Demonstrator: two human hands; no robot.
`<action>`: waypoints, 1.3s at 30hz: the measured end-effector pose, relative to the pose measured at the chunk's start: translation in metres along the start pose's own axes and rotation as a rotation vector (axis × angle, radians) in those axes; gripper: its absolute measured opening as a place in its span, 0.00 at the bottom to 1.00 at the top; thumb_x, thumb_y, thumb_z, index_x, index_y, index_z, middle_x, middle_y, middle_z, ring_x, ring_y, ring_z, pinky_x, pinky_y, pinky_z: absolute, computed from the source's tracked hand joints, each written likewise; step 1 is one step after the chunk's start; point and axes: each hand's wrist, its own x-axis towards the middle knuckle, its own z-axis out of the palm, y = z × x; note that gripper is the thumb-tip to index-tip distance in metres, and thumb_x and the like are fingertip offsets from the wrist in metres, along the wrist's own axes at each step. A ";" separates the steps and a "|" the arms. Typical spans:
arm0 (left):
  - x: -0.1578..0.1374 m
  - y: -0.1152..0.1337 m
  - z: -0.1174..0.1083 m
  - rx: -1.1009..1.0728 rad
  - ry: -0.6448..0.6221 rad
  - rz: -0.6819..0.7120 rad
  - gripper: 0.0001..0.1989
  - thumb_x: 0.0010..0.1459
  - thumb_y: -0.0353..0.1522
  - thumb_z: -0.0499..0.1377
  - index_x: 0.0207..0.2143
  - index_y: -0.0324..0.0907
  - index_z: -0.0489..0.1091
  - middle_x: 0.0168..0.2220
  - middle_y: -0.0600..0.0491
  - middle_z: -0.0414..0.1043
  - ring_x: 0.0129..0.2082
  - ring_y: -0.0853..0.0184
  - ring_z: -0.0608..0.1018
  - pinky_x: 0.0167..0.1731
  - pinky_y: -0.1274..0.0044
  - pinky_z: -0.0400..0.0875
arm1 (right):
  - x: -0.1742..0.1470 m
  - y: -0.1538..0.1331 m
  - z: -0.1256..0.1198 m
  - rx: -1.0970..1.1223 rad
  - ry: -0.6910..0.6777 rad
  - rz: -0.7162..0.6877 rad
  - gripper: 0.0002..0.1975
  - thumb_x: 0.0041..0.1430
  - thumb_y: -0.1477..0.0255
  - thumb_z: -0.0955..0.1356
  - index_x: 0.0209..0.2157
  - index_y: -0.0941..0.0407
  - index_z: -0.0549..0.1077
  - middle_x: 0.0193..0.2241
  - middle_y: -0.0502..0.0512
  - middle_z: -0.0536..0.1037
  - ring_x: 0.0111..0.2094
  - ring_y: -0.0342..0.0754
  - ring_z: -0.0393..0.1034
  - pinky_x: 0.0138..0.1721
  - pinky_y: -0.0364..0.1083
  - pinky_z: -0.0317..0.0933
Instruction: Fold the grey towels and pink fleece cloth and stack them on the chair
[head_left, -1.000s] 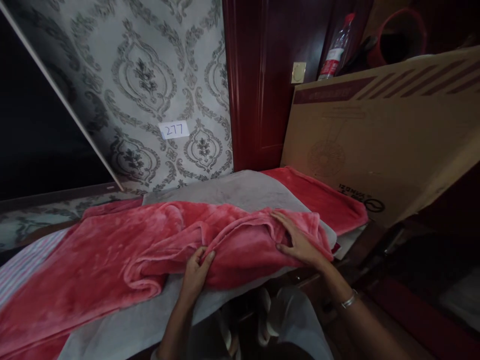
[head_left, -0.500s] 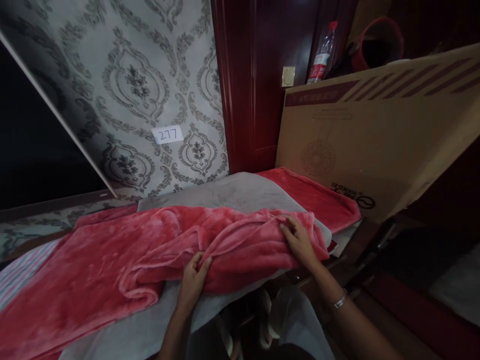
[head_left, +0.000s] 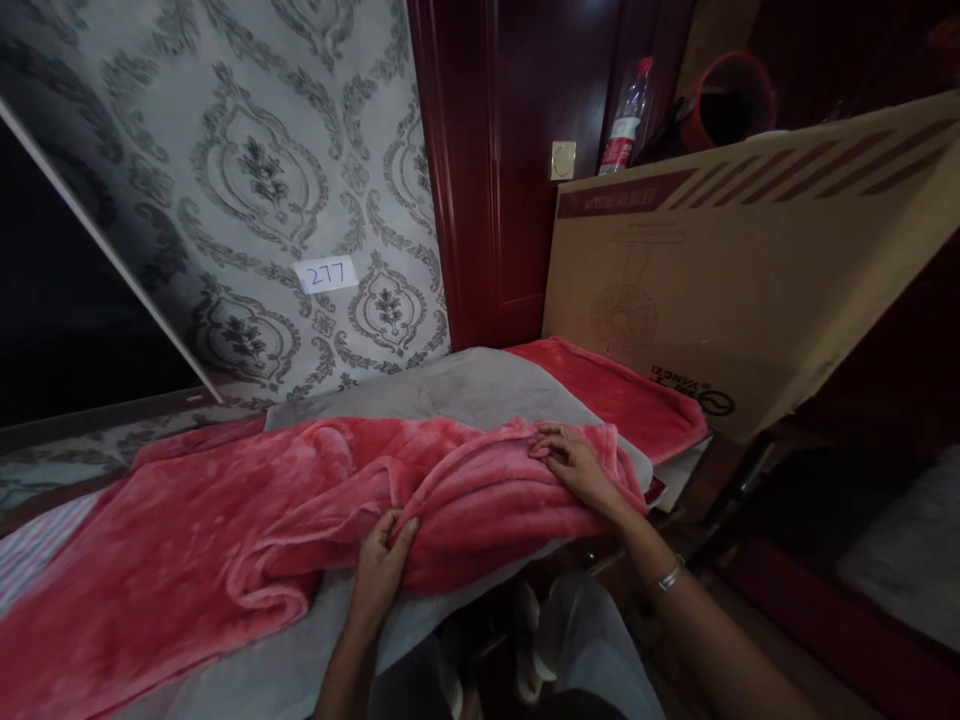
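Observation:
A plush pinkish-red blanket [head_left: 180, 530] lies in rumpled folds across a grey cover [head_left: 442, 385]. With thumb and fingers, my left hand [head_left: 384, 560] pinches a fold along the blanket's near side. My right hand [head_left: 574, 465], a silver bracelet on its wrist, is closed on the blanket's upper edge near its right end. A bit of the fabric shows between its thumb and fingers. Between the two hands the cloth runs in long, loose folds. Another red cloth [head_left: 615, 395] sticks out beyond the grey cover at the right.
A large cardboard box [head_left: 675, 270] stands at the right, with a plastic bottle [head_left: 626, 120] and a round red-rimmed object [head_left: 731, 100] behind its top edge. Patterned wallpaper [head_left: 262, 180] and a dark red door [head_left: 499, 170] rise behind. A dark screen [head_left: 67, 290] is at the left.
My right hand has shifted slightly left along the blanket's upper edge, its fingers now more curled over the fabric. My left hand keeps its pinch. The whole view has moved a little.

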 end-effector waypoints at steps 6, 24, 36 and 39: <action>0.001 -0.004 0.000 -0.005 0.002 0.017 0.25 0.50 0.54 0.61 0.32 0.41 0.75 0.31 0.52 0.77 0.33 0.62 0.76 0.37 0.74 0.71 | 0.023 -0.002 -0.002 -0.020 -0.093 -0.026 0.08 0.54 0.73 0.66 0.30 0.53 0.80 0.53 0.58 0.76 0.62 0.57 0.62 0.61 0.58 0.54; -0.003 -0.001 0.003 0.066 0.062 0.081 0.22 0.52 0.51 0.59 0.31 0.41 0.75 0.29 0.52 0.76 0.33 0.61 0.76 0.37 0.73 0.71 | 0.064 0.003 0.012 0.191 -0.314 0.184 0.07 0.47 0.65 0.72 0.27 0.54 0.78 0.54 0.61 0.75 0.61 0.59 0.62 0.61 0.55 0.54; -0.004 0.003 0.003 0.051 0.077 0.076 0.24 0.50 0.54 0.60 0.30 0.42 0.75 0.30 0.51 0.78 0.33 0.60 0.77 0.38 0.71 0.73 | 0.117 0.036 0.041 0.134 -0.438 0.556 0.13 0.60 0.62 0.71 0.32 0.59 0.73 0.31 0.50 0.75 0.31 0.44 0.69 0.35 0.46 0.66; -0.004 0.003 0.003 0.059 0.073 0.049 0.26 0.49 0.55 0.59 0.30 0.42 0.75 0.30 0.52 0.77 0.34 0.60 0.77 0.39 0.71 0.72 | 0.120 0.034 0.047 0.146 -0.479 0.588 0.14 0.64 0.61 0.69 0.36 0.59 0.73 0.33 0.50 0.75 0.31 0.43 0.69 0.35 0.45 0.67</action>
